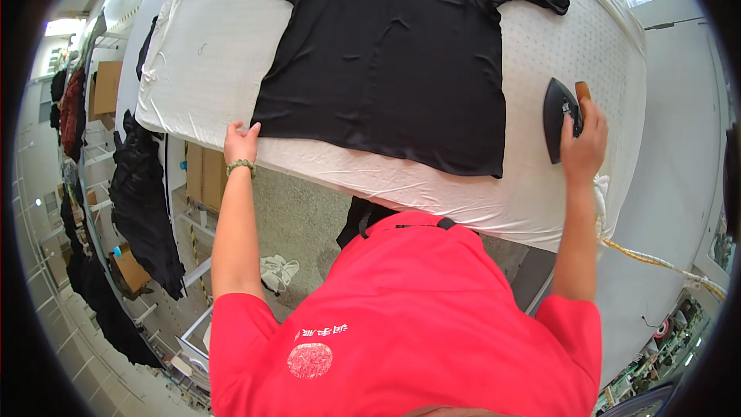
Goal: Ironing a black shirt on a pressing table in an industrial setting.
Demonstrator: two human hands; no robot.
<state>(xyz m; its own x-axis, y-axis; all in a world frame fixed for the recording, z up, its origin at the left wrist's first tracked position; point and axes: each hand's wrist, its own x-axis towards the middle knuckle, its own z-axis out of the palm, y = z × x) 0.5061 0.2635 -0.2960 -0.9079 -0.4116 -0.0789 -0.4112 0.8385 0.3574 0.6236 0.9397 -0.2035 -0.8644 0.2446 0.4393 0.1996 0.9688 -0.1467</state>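
Note:
A black short-sleeved garment (386, 62) lies spread out on a white cloth-covered ironing table (208, 38), its hem toward me. My left hand (241, 144), with a beaded bracelet at the wrist, pinches the garment's near left hem corner between thumb and fingers. To the right of the garment, my right hand (584, 139) is wrapped round the handle of a dark iron (553, 120). The iron rests on the table cover, apart from the cloth of the garment. Small wrinkles show across the black fabric.
A yellow-and-white cord (656, 259) runs off the table's right side. Black garments (143, 201) hang at the left, near cardboard boxes (204, 175). A white bundle (278, 272) lies on the floor below the table. A pale surface (679, 108) stands at the right.

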